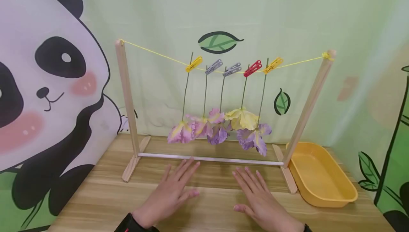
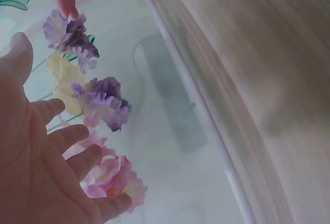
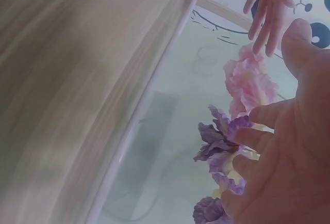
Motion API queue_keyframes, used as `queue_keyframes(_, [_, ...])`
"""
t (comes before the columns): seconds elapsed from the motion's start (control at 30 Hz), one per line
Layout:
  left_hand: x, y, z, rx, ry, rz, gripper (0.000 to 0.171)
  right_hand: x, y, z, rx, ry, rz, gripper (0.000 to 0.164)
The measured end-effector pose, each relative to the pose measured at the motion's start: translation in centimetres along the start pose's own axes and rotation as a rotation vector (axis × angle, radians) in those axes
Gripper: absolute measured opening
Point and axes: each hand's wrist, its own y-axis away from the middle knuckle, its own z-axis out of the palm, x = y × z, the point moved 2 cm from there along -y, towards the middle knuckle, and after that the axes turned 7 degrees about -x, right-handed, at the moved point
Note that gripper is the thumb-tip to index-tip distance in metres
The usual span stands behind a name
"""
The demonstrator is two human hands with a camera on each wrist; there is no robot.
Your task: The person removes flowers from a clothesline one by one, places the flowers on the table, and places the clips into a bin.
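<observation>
Several flowers hang upside down by their stems from a yellow string (image 1: pixel 153 52), each pinned with a clothespin. From the left come a pink flower (image 1: pixel 180 132) under a yellow clothespin (image 1: pixel 194 64), another pink one (image 1: pixel 201 125), a purple one (image 1: pixel 218 134), a yellow one (image 1: pixel 241 118) under a red clothespin (image 1: pixel 252 68), and a purple one (image 1: pixel 255 138). My left hand (image 1: pixel 170 193), fingers straight and palm down, is in front of the rack's white crossbar (image 1: pixel 211 159). Likewise straight-fingered, my right hand (image 1: pixel 260 202) lies further right. Both hands hold nothing.
Wooden posts (image 1: pixel 127 97) on flat feet carry the string at each end. A yellow plastic tray (image 1: pixel 319 175) stands right of the rack on the wood-grain table (image 1: pixel 99 189). Behind hangs a backdrop with a printed panda (image 1: pixel 64 93) and leaves.
</observation>
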Motion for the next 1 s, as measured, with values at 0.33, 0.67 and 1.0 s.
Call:
queue_keyframes(0.33, [0.3, -0.8, -2.9, 0.093, 0.072, 0.041, 0.076, 0.0, -1.9, -3.0, 0.015, -0.032, -0.039, 0.082])
queue_keyframes(0.67, [-0.1, -2.6, -5.8, 0.187, 0.161, 0.060, 0.071, 0.0, -4.6, -6.3, 0.074, -0.106, -0.126, 0.084])
queue_keyframes(1.0, [-1.0, -3.7, -7.8, 0.314, 0.237, -0.011, 0.066, -0.2, -6.7, -10.7, 0.042, -0.098, -0.123, 0.084])
